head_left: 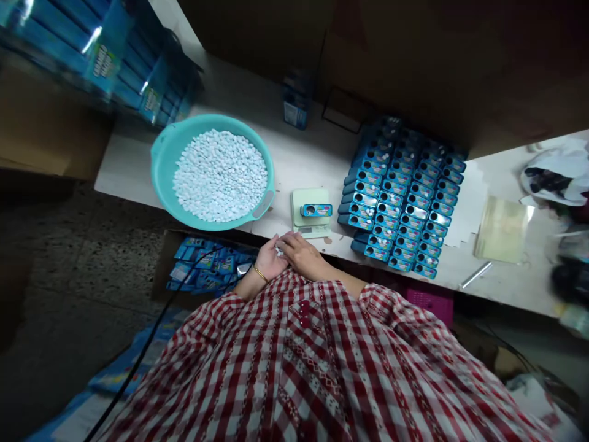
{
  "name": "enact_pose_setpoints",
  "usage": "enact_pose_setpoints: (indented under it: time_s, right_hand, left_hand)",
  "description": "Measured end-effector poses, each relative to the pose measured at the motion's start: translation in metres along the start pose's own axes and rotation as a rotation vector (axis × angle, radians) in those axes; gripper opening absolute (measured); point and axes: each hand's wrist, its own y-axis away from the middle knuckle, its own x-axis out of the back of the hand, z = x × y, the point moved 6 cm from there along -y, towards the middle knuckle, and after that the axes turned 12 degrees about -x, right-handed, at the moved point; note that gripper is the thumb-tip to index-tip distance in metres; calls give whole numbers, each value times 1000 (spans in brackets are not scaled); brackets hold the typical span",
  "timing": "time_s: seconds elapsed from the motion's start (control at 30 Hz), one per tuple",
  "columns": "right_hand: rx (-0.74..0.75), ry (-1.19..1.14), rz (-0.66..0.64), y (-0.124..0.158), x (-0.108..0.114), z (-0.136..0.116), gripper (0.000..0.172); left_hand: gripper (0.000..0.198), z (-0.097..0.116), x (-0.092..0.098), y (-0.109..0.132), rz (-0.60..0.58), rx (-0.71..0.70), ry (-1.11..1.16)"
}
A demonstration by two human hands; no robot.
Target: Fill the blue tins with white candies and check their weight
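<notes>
Cupping small white pieces [279, 250], left hand [268, 261] curled around them; right hand [305, 256] bent over, grip unclear

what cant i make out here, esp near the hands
Head view: how many white pieces the left hand holds; the right hand partly covers them.
Head view: the reading on the scale; too small.
Head view: the full extent of the upper-left blue packs; the edge cuts it off.
Head view: what the dark thing at far right is; blurred.

"CARAMELO" on the label [103, 61] of the wrapped blue pack [55, 37], upper left
</notes>
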Motion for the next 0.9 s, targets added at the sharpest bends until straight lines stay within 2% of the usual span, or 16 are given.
enact_pose_setpoints:
  time_s: [0.07, 0.17, 0.37, 0.47, 0.6, 0.73, 0.83, 0.9]
  right_hand:
    - [39, 26, -60, -4, -11, -7, 28]
    - [96, 46, -110, -4, -22, -7, 23]
    - [110, 32, -110, -2, -32, -4, 19]
    - [110, -28, -115, -1, -30, -2, 18]
    - [61, -168, -27, 1, -14, 7, 19]
    - [-36, -302, 106, -7, 18, 34, 18]
    - [-153, -278, 204, -20, 46, 63, 17]
    - [-211, -174, 195, -31, 59, 77, 18]
  left_hand:
    - [39, -4, 8, 1, 42, -2, 7]
    - [40, -6, 17, 4, 45, 33, -9]
    - [39, -9, 23, 8, 9, 68, -25]
    - [35, -9, 23, 7, 20, 41, -11]
    - [34, -7, 15, 5, 28, 10, 34]
    - [30, -3, -14, 0, -43, -20, 59]
    - [30, 0, -38, -8, -87, -39, 32]
    - [31, 2, -49, -14, -99, -63, 4]
